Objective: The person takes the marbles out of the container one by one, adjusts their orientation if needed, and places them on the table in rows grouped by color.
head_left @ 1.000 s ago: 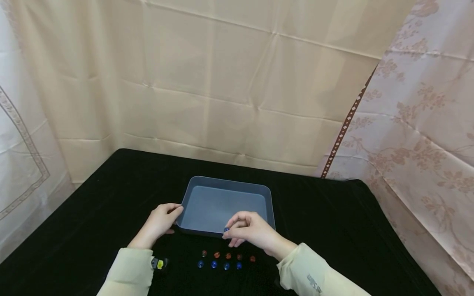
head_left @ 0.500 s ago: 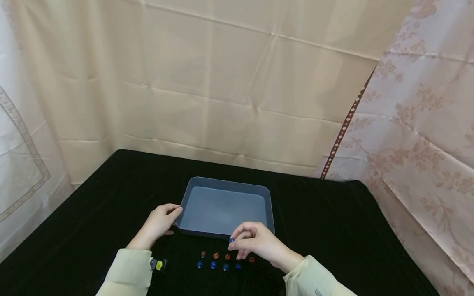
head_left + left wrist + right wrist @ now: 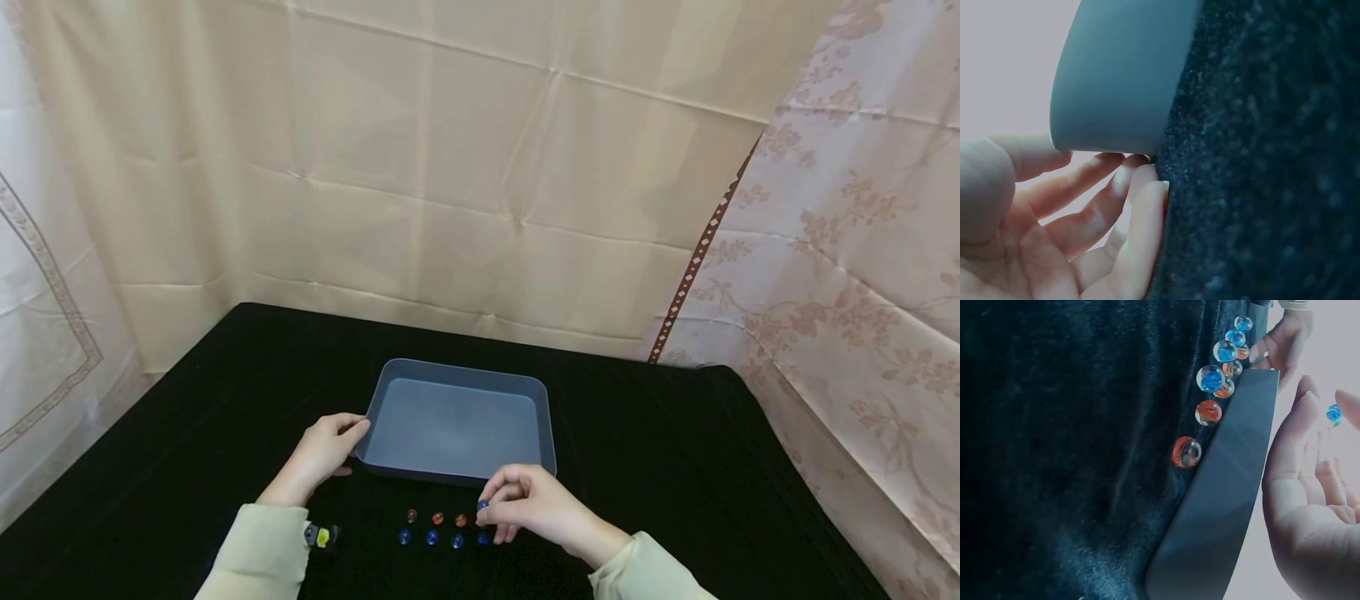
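My left hand (image 3: 324, 450) holds the blue-grey tray (image 3: 457, 372) at its left side. In the left wrist view the thumb (image 3: 1041, 157) lies at the rim and the other fingers are bent against the outer wall. Between thumb and fingertips, my right hand (image 3: 531, 508) pinches a blue glass marble (image 3: 483, 505), held above the cloth just in front of the tray. Below it lie two rows of marbles: orange-red marbles (image 3: 438, 518) nearer the tray, blue marbles (image 3: 432, 537) nearer me. The right hand hides part of the red row's right end in the head view.
Black cloth (image 3: 645, 450) covers the table. Beige curtain (image 3: 465, 167) hangs behind it, with a flower-patterned cloth (image 3: 855, 250) on the right. A dark band with a yellow piece (image 3: 322, 537) sits at the left wrist.
My right hand has moved right and towards me with the blue marble, from the tray's front edge to above the right end of the rows. The left hand stays at the tray.
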Demonstrator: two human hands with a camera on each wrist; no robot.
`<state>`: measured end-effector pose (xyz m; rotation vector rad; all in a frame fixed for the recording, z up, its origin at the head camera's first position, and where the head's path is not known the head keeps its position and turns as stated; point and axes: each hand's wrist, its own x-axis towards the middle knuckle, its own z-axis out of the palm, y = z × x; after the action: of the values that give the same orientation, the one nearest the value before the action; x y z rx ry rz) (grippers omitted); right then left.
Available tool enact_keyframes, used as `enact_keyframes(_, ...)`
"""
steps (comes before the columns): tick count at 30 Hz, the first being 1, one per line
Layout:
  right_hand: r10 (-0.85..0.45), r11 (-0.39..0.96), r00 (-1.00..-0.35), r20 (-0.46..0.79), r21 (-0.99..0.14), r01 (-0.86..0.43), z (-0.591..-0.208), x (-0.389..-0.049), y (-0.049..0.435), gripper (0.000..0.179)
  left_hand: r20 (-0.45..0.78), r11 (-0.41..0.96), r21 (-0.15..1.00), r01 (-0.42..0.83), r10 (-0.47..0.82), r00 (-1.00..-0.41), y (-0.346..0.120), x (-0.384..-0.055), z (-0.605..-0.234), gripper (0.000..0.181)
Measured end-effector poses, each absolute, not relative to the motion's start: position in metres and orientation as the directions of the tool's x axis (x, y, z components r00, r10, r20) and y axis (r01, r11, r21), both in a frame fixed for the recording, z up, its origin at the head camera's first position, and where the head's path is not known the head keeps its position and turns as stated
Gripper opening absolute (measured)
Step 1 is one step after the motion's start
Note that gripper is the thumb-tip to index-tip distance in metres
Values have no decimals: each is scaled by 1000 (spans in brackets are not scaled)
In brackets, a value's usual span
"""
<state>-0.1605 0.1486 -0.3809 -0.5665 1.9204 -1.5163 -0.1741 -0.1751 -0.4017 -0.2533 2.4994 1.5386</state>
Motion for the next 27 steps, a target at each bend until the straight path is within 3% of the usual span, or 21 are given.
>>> enact_keyframes(27,-670,338,-704,-234,-941,-9,-396,-158,175,19,-247,446,864,-234,-28,-969,-177,-174,-405,43)
